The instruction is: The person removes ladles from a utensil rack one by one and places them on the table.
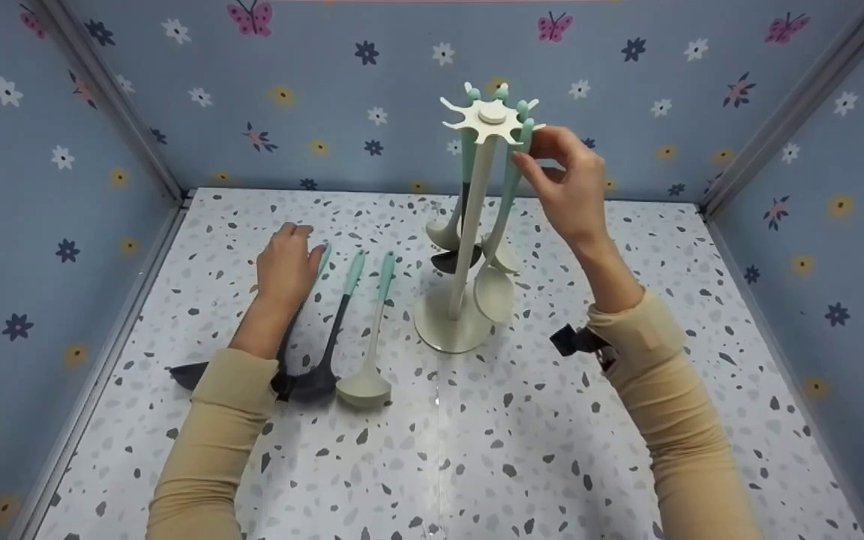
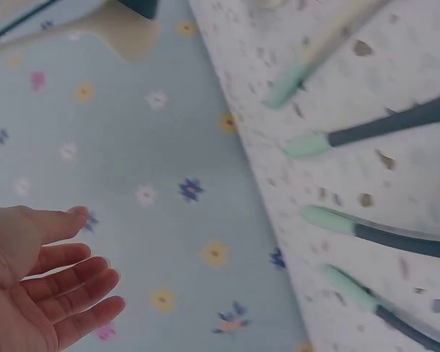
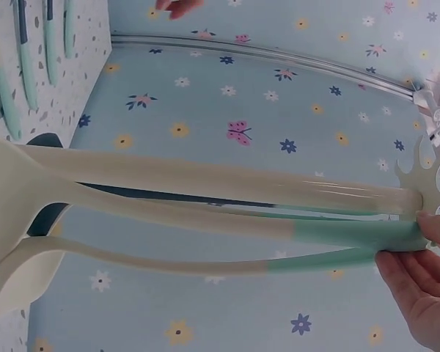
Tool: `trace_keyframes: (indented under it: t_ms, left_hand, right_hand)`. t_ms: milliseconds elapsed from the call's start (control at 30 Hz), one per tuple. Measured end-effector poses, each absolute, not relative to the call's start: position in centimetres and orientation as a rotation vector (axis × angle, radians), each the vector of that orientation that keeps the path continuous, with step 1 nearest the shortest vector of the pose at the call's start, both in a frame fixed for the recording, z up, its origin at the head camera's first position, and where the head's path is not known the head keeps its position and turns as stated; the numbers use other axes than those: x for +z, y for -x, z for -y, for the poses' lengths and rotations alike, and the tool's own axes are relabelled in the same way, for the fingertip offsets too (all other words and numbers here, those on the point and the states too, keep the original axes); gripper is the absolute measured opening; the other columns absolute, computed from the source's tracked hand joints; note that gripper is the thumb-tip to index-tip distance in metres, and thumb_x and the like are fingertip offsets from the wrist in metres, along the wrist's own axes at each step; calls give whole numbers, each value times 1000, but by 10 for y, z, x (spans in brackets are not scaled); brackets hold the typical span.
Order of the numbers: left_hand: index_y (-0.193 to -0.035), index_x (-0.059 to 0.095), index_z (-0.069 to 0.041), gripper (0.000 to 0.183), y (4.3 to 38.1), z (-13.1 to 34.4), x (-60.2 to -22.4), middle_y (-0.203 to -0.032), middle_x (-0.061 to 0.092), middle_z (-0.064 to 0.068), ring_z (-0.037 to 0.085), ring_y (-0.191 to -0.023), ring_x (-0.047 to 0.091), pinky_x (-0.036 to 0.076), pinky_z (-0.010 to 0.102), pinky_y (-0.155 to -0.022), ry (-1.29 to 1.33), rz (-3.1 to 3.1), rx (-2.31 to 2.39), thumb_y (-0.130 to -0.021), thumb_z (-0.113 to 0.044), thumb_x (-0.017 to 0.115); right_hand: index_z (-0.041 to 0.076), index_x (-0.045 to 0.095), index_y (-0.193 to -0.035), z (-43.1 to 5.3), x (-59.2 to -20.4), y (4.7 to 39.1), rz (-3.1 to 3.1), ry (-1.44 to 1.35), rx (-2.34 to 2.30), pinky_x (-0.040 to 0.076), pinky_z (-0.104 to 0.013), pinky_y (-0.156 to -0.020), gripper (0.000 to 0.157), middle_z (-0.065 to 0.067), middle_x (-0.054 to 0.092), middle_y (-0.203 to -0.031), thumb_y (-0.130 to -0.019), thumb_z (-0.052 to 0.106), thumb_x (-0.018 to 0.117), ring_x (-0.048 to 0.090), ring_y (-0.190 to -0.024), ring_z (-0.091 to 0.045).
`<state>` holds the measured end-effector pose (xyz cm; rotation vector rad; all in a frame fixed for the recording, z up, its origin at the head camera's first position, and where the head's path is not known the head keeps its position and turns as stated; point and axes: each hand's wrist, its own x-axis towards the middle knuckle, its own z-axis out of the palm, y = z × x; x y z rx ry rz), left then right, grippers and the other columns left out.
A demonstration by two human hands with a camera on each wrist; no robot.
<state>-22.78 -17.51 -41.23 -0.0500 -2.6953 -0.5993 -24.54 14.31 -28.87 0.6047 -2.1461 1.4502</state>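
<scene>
A cream rotating utensil stand (image 1: 481, 187) with a round base and a hooked top stands on the speckled table. My right hand (image 1: 571, 180) pinches the mint handle of a cream spoon (image 1: 493, 295) at the hooks. In the right wrist view, thumb and fingertips hold that handle (image 3: 352, 233) close to the stand's top. My left hand (image 1: 286, 266), fingers loose, hovers over the lying utensils; the left wrist view shows it holding nothing. Below it lie a cream ladle (image 1: 364, 388), a dark ladle (image 1: 316, 382) and other dark utensils, partly hidden by my left arm.
Other mint-handled utensils hang on the stand, among them a dark-headed one (image 1: 451, 261) and a cream one (image 1: 442, 235) behind the post. Flower-patterned walls (image 1: 372, 90) enclose the table (image 1: 507, 450) at the back and sides.
</scene>
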Motion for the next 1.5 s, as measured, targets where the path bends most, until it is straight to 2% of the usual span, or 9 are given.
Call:
trace_keyframes:
  t_ms: [300, 567, 800, 1067, 1500]
  left_hand:
    - [-106, 58, 4, 28, 214, 131, -363, -98, 55, 18, 30, -86, 55, 48, 41, -66, 365, 2506, -575, -85, -15, 60]
    - [-110, 56, 4, 29, 200, 94, -318, -105, 55, 17, 27, -97, 53, 47, 35, -79, 571, 2362, -649, -88, -15, 55]
    - [-113, 53, 6, 33, 196, 73, -285, -110, 52, 17, 26, -105, 48, 42, 30, -88, 696, 2255, -651, -90, -18, 51]
    - [-114, 53, 5, 33, 208, 55, -256, -114, 51, 15, 24, -112, 43, 28, 22, -98, 778, 2254, -696, -92, -20, 48]
    - [-106, 60, 3, 29, 245, 40, -241, -107, 56, 11, 16, -103, 50, 33, 17, -91, 809, 2234, -998, -89, -20, 55]
  right_hand:
    - [-9, 56, -105, -136, -279, 224, 2192, -613, 1396, 50, -27, -73, 25, -16, 60, -97, -83, 2, 60, 59, -86, -20]
    - [-13, 55, -103, -140, -294, 221, 2180, -651, 1401, 51, -28, -69, 24, -22, 60, -95, -82, -2, 60, 59, -84, -25]
    - [-12, 54, -105, -146, -311, 217, 2249, -603, 1417, 50, -29, -73, 26, -22, 59, -99, -83, 0, 59, 59, -87, -27]
    - [-11, 54, -106, -148, -333, 215, 2252, -563, 1507, 48, -35, -78, 26, -25, 58, -101, -83, 0, 59, 58, -90, -27]
    - [-12, 55, -105, -145, -355, 216, 2198, -556, 1567, 49, -41, -76, 26, -24, 59, -99, -83, 0, 59, 59, -89, -28]
